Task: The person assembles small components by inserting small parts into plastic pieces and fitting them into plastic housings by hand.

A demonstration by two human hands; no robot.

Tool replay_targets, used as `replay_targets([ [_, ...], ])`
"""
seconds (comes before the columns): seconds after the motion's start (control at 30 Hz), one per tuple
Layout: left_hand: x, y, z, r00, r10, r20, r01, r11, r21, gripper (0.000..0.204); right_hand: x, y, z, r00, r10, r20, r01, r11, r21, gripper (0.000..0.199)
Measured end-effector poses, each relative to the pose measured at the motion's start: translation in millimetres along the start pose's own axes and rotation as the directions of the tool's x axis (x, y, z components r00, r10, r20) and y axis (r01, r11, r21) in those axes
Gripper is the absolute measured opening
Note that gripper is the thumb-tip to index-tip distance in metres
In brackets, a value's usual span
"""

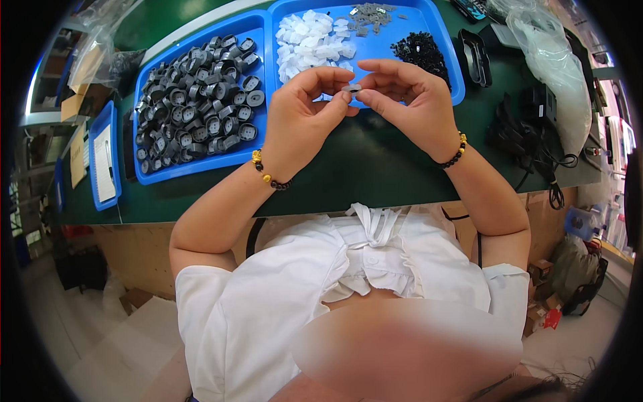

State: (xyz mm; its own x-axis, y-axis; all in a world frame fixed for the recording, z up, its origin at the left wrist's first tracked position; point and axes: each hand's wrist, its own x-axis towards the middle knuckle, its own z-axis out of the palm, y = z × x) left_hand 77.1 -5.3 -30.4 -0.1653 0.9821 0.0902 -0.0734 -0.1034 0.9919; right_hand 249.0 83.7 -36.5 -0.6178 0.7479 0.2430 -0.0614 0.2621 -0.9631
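Between both hands, above the near edge of the right-hand blue tray, is a small light-grey plastic part. My left hand pinches it from the left with thumb and forefinger. From the other side the thumb and forefinger of my right hand close on the same part. Its exact shape is mostly covered by the fingertips. In that tray lie a heap of translucent white plastic pieces, a smaller pile of grey pieces and a pile of small black parts.
A second blue tray at the left holds many dark grey cup-shaped housings. Farther left, a notepad with a pen lies in a narrow blue tray. Black cables, an open black case and a plastic bag occupy the right side.
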Motion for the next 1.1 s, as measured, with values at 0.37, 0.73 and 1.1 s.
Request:
replay_targets([
  [0.37,3.1,-6.0,0.9,0.999,0.025,0.035,-0.024,1.000,-0.004,0.016,-0.5,-1.6,8.2,0.997,0.007,-0.074,-0.011,0.999,-0.046,0.037],
  [0.73,2.0,-5.9,0.7,0.995,0.076,0.072,-0.078,0.996,0.034,0.015,-2.4,-12.3,-1.6,1.000,-0.025,-0.004,0.024,0.988,-0.151,0.033],
  [1.1,7.1,-5.1,-12.8,1.000,0.003,-0.023,-0.004,1.000,-0.018,0.023,99.0,27.3,-94.9,0.988,-0.146,0.052,0.136,0.656,-0.742,0.020],
])
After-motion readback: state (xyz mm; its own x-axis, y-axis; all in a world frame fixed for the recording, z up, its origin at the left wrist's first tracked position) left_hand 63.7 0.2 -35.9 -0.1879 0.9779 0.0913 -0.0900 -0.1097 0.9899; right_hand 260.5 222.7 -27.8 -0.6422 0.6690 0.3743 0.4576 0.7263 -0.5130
